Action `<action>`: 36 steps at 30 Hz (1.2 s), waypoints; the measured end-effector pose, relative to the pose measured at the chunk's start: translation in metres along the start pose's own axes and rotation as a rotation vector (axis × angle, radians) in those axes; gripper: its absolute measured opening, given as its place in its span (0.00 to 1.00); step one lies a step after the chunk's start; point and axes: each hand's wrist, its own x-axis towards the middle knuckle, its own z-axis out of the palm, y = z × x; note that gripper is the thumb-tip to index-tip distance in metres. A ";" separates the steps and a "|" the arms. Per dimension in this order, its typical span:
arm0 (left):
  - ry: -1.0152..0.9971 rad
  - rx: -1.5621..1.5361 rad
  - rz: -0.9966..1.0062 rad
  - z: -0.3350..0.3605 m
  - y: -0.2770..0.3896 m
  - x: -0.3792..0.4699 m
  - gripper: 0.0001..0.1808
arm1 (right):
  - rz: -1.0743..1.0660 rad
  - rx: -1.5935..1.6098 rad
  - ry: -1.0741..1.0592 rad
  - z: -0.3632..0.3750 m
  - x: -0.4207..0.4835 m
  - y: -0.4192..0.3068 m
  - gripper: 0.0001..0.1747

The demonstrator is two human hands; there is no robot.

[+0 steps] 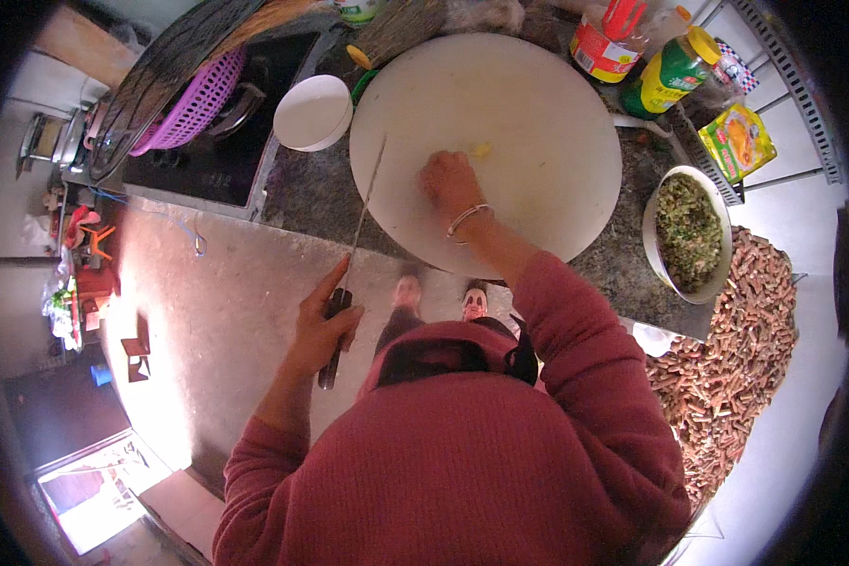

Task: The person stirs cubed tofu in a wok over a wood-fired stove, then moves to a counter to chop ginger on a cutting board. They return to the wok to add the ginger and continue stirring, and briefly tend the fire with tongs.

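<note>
My left hand grips the dark handle of a kitchen knife, off the counter's front edge, its blade reaching up over the left rim of a round white cutting board. On the board rests my right hand, a bangle at its wrist, fingers curled downward; whether they hold anything cannot be told. A small yellowish piece of food lies just right of the fingers. An empty white bowl stands left of the board. To the right, a white bowl holds a chopped green filling.
A cooktop with a purple colander is at the left. Behind the board's right side stand a red-labelled jar, a green bottle with a yellow cap and a yellow-green packet. Corncobs are heaped beyond the counter.
</note>
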 end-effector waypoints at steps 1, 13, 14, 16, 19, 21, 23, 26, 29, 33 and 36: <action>-0.007 0.009 0.003 -0.001 -0.002 -0.001 0.33 | 0.117 0.102 -0.054 -0.005 0.000 0.003 0.10; 0.109 0.729 0.442 0.010 0.006 0.009 0.33 | 0.549 0.691 0.661 -0.071 -0.067 0.064 0.05; 0.171 0.722 0.478 0.010 0.010 0.007 0.33 | 0.572 0.690 0.670 -0.074 -0.072 0.066 0.05; 0.313 0.643 0.579 0.011 0.012 0.007 0.32 | 0.635 0.670 0.690 -0.079 -0.081 0.070 0.05; 0.293 0.808 0.761 0.024 -0.002 0.033 0.32 | 0.680 0.667 0.693 -0.086 -0.093 0.071 0.04; -0.006 1.105 0.335 0.025 -0.015 0.039 0.32 | 0.681 0.652 0.704 -0.086 -0.098 0.068 0.06; -0.078 1.241 0.267 0.023 -0.021 0.050 0.32 | 0.672 0.637 0.730 -0.088 -0.096 0.072 0.06; -0.083 1.181 0.321 0.020 -0.022 0.045 0.33 | 0.683 0.647 0.661 -0.091 -0.105 0.066 0.06; 0.032 0.938 0.455 0.020 -0.015 0.041 0.33 | 0.704 0.640 0.665 -0.092 -0.111 0.063 0.06; 0.102 0.911 0.412 0.019 -0.016 0.040 0.34 | 0.765 0.732 0.657 -0.091 -0.117 0.062 0.05; -0.103 1.201 0.153 0.016 -0.024 0.048 0.32 | 0.838 0.744 0.605 -0.088 -0.116 0.061 0.04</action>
